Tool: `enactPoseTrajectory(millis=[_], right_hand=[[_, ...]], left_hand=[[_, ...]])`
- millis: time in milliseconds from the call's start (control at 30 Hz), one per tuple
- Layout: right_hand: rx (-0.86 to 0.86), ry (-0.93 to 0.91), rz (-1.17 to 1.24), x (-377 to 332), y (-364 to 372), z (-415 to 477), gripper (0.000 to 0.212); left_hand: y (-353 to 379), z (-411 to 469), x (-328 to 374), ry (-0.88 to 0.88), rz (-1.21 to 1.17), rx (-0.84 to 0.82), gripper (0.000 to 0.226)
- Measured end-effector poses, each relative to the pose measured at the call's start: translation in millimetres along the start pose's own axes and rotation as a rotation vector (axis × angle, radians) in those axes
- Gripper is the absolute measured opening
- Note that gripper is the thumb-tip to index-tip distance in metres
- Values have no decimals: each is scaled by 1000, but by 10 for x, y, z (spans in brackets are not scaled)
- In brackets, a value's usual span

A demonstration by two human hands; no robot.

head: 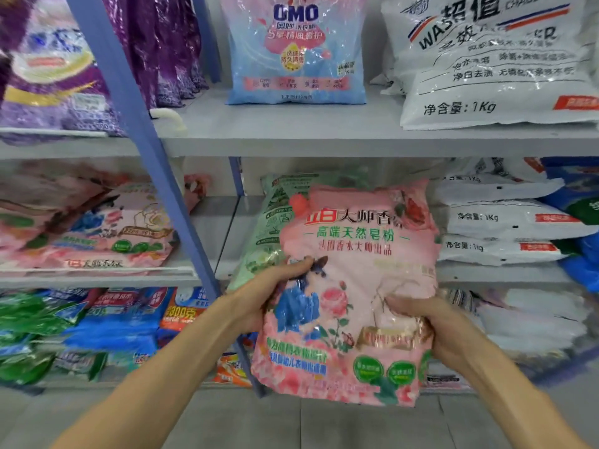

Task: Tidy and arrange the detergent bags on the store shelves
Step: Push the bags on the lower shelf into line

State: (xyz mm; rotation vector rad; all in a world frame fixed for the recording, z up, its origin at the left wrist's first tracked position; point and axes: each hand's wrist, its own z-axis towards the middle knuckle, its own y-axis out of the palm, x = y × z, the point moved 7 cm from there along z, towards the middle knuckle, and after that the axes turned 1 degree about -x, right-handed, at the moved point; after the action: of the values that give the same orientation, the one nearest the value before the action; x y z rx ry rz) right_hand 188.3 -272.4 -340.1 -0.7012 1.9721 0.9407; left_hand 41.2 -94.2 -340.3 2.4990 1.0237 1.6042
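Shelving all round: purple bags point(48, 76) top left, blue OMO bag point(296, 50) upright top centre, white bags point(492, 66) top right. Middle shelf point(227, 234): pink flat bags point(113, 234) at left, green bag point(269, 231) standing centre, white stack point(505, 218) at right. Blue and green bags point(97, 322) on the bottom shelf. Blue post point(155, 176) slants down just left of the left hand point(272, 290).

Pink bag point(356, 260) is held upright in front of the middle shelf, covering most of the green bag. Left hand grips its left edge, thumb on the front. Right hand point(428, 322) grips the lower right edge, creasing the plastic. Both forearms reach up from below.

Readable: "OMO" on the blue bag, "1Kg" on the white bags, "高端天然皂粉" on the pink bag.
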Motion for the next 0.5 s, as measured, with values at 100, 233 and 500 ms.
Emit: enactPoseTrajectory(millis=[100, 233, 500], right_hand=[[-34, -34, -42, 109, 141, -227, 92], [-96, -127, 130, 100, 515, -361, 81], [-108, -224, 166, 164, 1673, -277, 32]], left_hand=[[-114, -314, -7, 101, -51, -2, 64], [-299, -737, -13, 236, -52, 43, 61], [-1219, -1588, 85, 372, -48, 210, 50]])
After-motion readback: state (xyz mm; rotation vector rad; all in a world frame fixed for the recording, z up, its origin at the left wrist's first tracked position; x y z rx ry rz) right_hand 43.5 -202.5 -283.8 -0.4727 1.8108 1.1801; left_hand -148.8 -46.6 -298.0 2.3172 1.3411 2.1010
